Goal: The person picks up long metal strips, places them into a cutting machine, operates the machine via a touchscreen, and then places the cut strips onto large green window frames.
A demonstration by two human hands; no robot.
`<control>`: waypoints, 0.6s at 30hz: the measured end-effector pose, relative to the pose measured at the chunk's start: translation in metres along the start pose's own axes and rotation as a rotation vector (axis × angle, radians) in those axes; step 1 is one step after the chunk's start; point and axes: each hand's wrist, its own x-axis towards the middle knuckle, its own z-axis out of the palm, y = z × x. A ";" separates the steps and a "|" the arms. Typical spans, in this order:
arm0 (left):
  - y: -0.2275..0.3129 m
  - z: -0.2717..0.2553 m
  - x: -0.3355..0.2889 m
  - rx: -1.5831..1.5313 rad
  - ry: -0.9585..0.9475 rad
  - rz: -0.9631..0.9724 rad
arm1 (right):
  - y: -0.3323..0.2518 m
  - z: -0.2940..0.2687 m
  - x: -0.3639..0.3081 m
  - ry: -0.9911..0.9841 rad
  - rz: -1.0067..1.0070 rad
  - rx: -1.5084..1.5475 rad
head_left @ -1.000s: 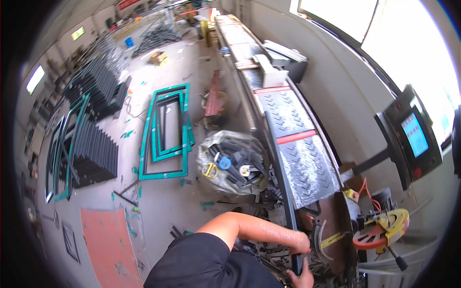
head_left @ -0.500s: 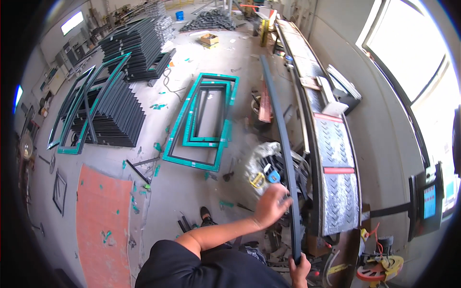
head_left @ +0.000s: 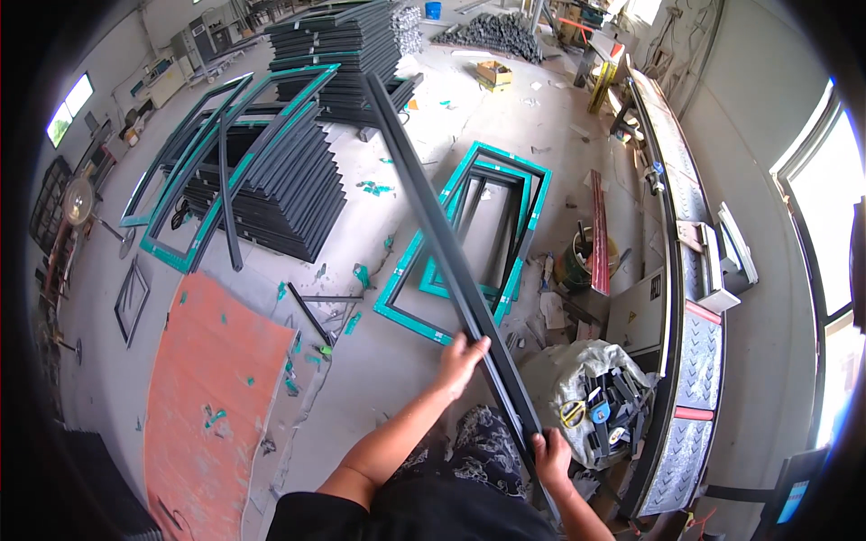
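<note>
A long dark grey metal profile bar (head_left: 431,221) slants across the middle, its far end up by the frame stacks and its near end by my legs. My left hand (head_left: 462,365) is wrapped round it partway along. Nearer its lower end, my right hand (head_left: 550,460) grips it, thumb on top. Beyond the bar, teal-edged rectangular frames (head_left: 410,316) lie on the floor, partly covered by it. Right of my right hand stands a white sack (head_left: 561,370) full of dark offcuts, with a yellow-handled tool (head_left: 572,414) and a blue tool (head_left: 599,412) on top.
A long roller bench (head_left: 700,370) runs along the right wall. At left are stacked dark frames (head_left: 280,189) with teal-edged frames leaning on them. An orange sheet (head_left: 212,397) covers floor at lower left. A bucket (head_left: 574,261) and a reddish bar (head_left: 599,234) stand near the bench.
The bar has swung from beside the bench to the left, over the floor frames. My left hand now closes round it. The view has turned, bringing the sack and bench more fully into sight.
</note>
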 end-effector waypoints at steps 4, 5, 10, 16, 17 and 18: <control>0.061 -0.043 0.059 -0.241 0.143 0.105 | -0.003 0.032 0.075 0.009 0.039 0.037; 0.068 -0.063 0.080 -0.193 0.194 0.149 | -0.005 0.042 0.095 -0.023 0.110 0.109; 0.116 -0.116 0.183 -0.124 0.434 0.366 | 0.030 0.106 0.210 -0.154 0.467 0.358; 0.192 -0.149 0.303 -0.118 0.490 0.328 | 0.039 0.176 0.346 -0.304 0.675 0.362; 0.205 -0.158 0.321 -0.106 0.456 0.343 | 0.041 0.188 0.369 -0.304 0.674 0.386; 0.218 -0.161 0.338 -0.095 0.420 0.358 | 0.043 0.202 0.395 -0.302 0.674 0.410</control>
